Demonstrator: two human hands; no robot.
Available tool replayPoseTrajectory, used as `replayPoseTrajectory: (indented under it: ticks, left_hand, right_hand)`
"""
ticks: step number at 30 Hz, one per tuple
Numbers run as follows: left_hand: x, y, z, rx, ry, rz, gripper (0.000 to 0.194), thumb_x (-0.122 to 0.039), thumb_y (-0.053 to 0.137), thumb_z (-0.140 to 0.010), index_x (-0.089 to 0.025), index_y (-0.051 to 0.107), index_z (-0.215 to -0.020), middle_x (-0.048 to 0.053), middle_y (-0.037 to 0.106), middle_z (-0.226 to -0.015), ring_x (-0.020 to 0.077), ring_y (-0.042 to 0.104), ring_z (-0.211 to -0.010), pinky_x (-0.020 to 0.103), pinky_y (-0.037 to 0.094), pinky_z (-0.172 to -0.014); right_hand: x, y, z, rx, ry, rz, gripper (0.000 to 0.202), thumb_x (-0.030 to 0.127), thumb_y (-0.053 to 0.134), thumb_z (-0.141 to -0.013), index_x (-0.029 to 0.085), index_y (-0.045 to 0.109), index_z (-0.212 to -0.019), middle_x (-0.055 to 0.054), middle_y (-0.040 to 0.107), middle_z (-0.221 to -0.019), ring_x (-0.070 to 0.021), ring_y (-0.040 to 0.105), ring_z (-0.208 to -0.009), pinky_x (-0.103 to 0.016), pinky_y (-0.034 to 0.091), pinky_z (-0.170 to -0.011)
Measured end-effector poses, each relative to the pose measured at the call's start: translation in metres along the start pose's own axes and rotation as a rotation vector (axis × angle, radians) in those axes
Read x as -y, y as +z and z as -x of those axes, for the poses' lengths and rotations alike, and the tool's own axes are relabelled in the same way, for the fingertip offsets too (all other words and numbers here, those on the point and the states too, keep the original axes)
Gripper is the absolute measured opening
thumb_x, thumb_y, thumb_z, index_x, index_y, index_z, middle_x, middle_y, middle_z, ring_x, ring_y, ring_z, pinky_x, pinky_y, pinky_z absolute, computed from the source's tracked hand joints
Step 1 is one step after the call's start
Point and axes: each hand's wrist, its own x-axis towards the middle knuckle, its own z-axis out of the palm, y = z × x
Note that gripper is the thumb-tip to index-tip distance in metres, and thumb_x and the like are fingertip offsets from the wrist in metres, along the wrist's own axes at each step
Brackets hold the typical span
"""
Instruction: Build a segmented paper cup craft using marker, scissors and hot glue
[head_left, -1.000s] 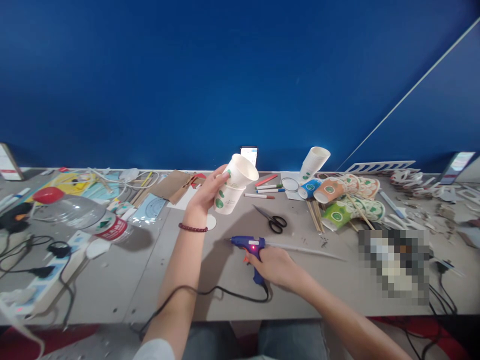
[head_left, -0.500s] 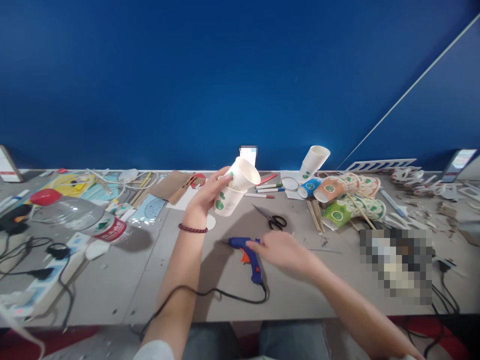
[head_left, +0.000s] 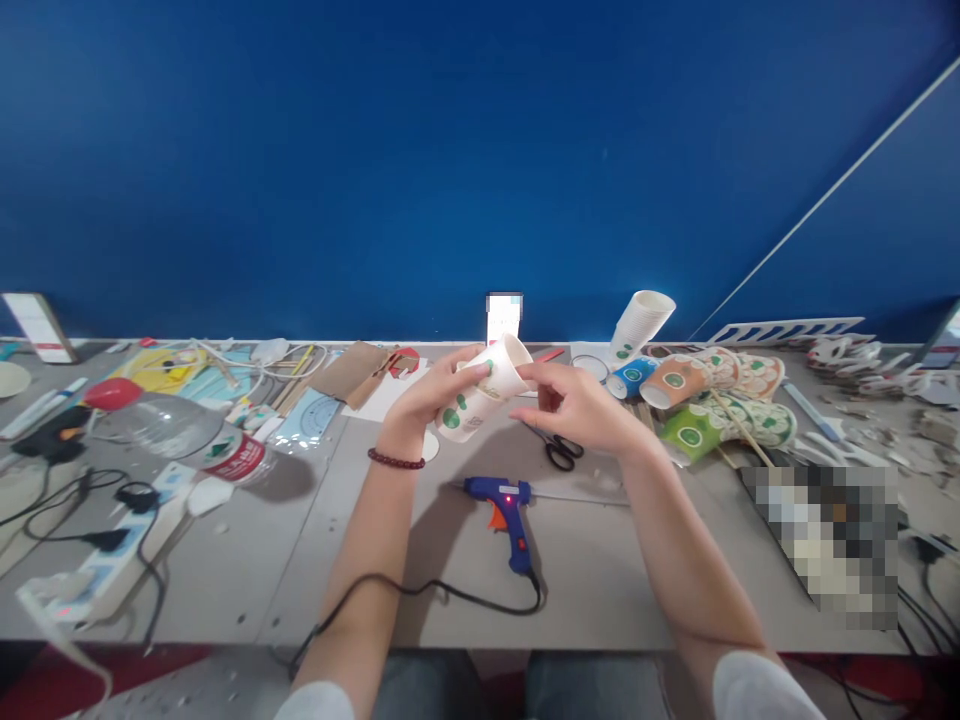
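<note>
My left hand (head_left: 439,385) is closed around two white paper cups (head_left: 480,400) with green print, one set in the other. They tilt with the open mouth toward the upper right. My right hand (head_left: 574,400) has its index fingertip at the rim of that mouth, thumb apart below; its other fingers are curled. Below the hands, a blue glue gun (head_left: 514,525) with an orange trigger lies on its side, a red light glowing. A clear glue stick (head_left: 577,497) extends from its back. Black-handled scissors (head_left: 561,452) lie partly behind my right hand.
A stack of white cups (head_left: 643,325) leans at the back, beside coloured paper cups (head_left: 690,430). On the left are a plastic bottle (head_left: 184,440) with a red top and a power strip (head_left: 124,545). The gun's black cord (head_left: 420,590) crosses over my left forearm.
My right hand has left the back of the glue gun and risen to the rim of the cups. The glue gun's light now shows. My left hand still holds the cups, slightly lower.
</note>
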Motion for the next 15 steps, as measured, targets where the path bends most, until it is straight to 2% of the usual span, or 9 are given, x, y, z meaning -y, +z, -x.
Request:
replayPoseTrajectory:
  ticks: [2, 4, 9, 15]
  left_hand:
    - [0.002, 0.0, -0.001, 0.008, -0.007, -0.013, 0.06, -0.06, 0.068, -0.071, -0.018, 0.065, -0.114, 0.009, 0.069, -0.101, 0.0191, 0.065, -0.085, 0.025, 0.048, -0.066]
    - [0.004, -0.001, -0.002, 0.009, -0.02, -0.023, 0.056, -0.059, 0.068, -0.073, -0.018, 0.065, -0.112, 0.008, 0.069, -0.099, 0.0171, 0.064, -0.08, 0.025, 0.048, -0.064]
    - [0.007, -0.001, -0.004, -0.002, -0.056, -0.014, 0.055, -0.057, 0.07, -0.071, -0.018, 0.065, -0.109, 0.007, 0.068, -0.096, 0.0158, 0.063, -0.078, 0.024, 0.048, -0.063]
    - [0.006, -0.001, -0.004, 0.019, -0.049, 0.003, 0.061, -0.059, 0.07, -0.07, -0.016, 0.064, -0.112, 0.009, 0.068, -0.101, 0.0161, 0.063, -0.08, 0.024, 0.048, -0.064]
  right_hand:
    - [-0.005, 0.005, -0.004, 0.059, 0.012, 0.026, 0.025, 0.036, 0.067, -0.084, 0.019, 0.067, -0.102, 0.002, 0.058, -0.065, -0.0115, 0.046, -0.055, -0.026, 0.035, -0.052]
    - [-0.01, 0.007, -0.007, 0.083, 0.025, 0.046, 0.019, 0.034, 0.066, -0.084, 0.018, 0.069, -0.094, 0.003, 0.055, -0.061, -0.0112, 0.044, -0.053, -0.026, 0.032, -0.051]
    - [-0.016, 0.012, -0.011, 0.103, 0.045, 0.046, 0.017, 0.03, 0.064, -0.084, 0.018, 0.07, -0.092, 0.001, 0.061, -0.065, -0.0119, 0.046, -0.055, -0.028, 0.032, -0.054]
    - [-0.022, 0.016, -0.009, 0.097, 0.047, 0.015, 0.018, 0.033, 0.063, -0.085, 0.018, 0.07, -0.092, 0.0, 0.062, -0.068, -0.0124, 0.048, -0.057, -0.027, 0.034, -0.056]
